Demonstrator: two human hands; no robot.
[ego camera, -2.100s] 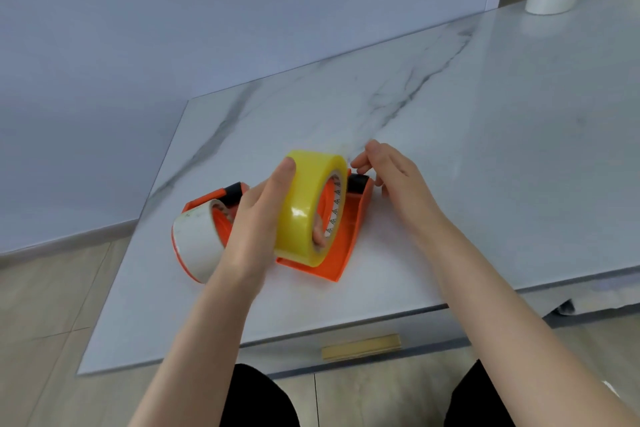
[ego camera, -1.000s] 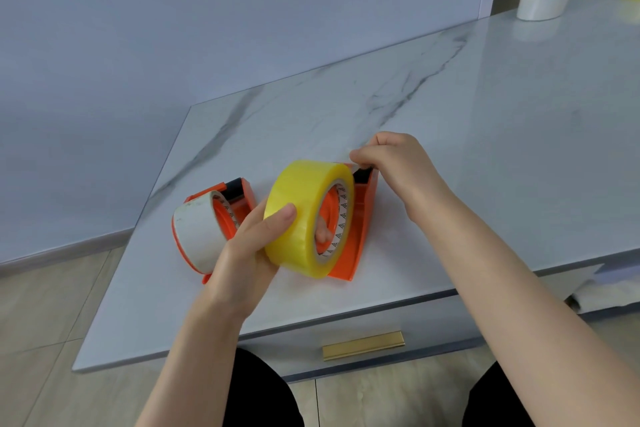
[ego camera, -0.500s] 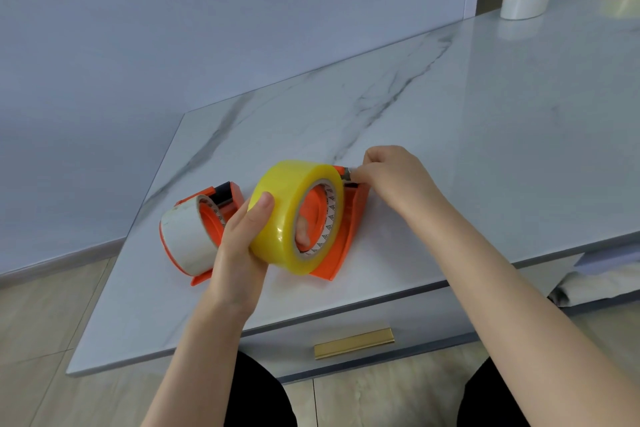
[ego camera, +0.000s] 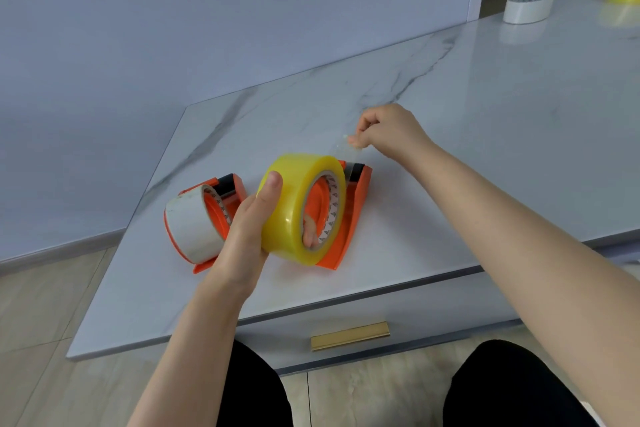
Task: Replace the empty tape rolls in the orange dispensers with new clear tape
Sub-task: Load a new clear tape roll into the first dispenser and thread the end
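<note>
While both hands work at the marble surface [ego camera: 485, 149]:
Left hand [ego camera: 249, 232]: grip wrapped round yellow-tinted tape roll [ego camera: 298, 208], over right orange dispenser [ego camera: 356, 208].
Right hand [ego camera: 391, 132]: grip pinching tape end [ego camera: 344, 146], just beyond roll.

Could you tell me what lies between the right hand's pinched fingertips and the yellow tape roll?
In the head view, a short strip of clear tape spans from the right hand to the yellow tape roll, above the orange dispenser.

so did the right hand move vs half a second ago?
Yes. The right hand has lifted up and away from the black front end of the orange dispenser, pinching the free end of the clear tape it pulls off the yellow roll.
</note>
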